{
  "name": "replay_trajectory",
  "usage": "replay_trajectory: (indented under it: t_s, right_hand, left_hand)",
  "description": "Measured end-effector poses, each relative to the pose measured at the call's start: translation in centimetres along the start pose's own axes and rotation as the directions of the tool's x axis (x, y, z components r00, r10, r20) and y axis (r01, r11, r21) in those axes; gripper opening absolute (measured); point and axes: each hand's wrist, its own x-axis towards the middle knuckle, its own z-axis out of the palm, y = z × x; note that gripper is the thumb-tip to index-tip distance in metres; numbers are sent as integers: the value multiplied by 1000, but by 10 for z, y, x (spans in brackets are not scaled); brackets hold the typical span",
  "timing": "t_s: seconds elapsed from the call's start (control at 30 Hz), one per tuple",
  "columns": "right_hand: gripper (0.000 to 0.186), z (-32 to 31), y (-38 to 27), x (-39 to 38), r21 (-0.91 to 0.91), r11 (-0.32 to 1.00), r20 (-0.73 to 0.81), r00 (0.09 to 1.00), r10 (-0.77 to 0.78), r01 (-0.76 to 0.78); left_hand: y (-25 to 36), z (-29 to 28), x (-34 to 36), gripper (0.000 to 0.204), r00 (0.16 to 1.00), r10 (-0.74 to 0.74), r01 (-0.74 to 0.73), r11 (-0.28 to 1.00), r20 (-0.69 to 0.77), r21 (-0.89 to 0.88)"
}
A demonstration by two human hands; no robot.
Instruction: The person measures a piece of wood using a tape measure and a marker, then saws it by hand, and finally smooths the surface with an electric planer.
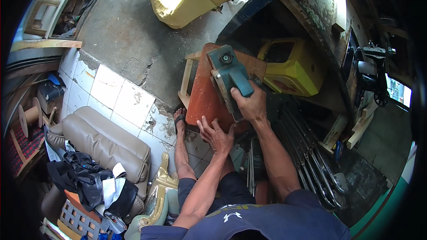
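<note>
In my right hand [251, 102] is the handle of a bulky teal power tool [227, 69]; it looks like a nail gun, with a round bolted cap on its head. My fingers wrap round the handle, and the tool's head sits over an orange-brown panel [202, 100]. Pale specks dot the panel, which appears to lie on a light wooden frame [187, 78]. My left hand [216, 135] rests on the panel's near edge, fingers spread, holding nothing. What lies beneath the tool is hidden.
Beyond the panel stands a yellow foam-covered piece [187, 0]. To the right are a yellow plastic container [296, 69] and a stack of metal tube frames [311, 164]. A brown cushioned seat [106, 138] with dark cloth [84, 178] and a gilded chair part [162, 180] are at left.
</note>
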Motion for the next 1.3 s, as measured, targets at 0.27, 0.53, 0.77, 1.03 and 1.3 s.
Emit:
replay_trajectory:
  t_s: [0.27,0.53,0.77,1.03,1.3]
  right_hand:
    - [35,12,-2,25,-21,999,-8,1000,-30,30]
    - [41,21,-30,50,-21,984,-79,980,-180,179]
    - [45,-20,-63,57,33,993,-34,993,-114,115]
    - [34,-128,14,-70,217,955,13,979,204,-202]
    - [33,-130,74,-152,271,916,15,953,303,-295]
  left_hand:
    - [8,17,7,74,991,-80,79,997,-109,-11]
    - [10,20,6,78,989,-68,71,997,-130,18]
    - [15,11,19,68,986,-107,112,993,-128,35]
    - [97,-24,165,71,991,37,-62,979,-128,-196]
    - [68,-22,222,59,952,291,-211,850,97,-483]
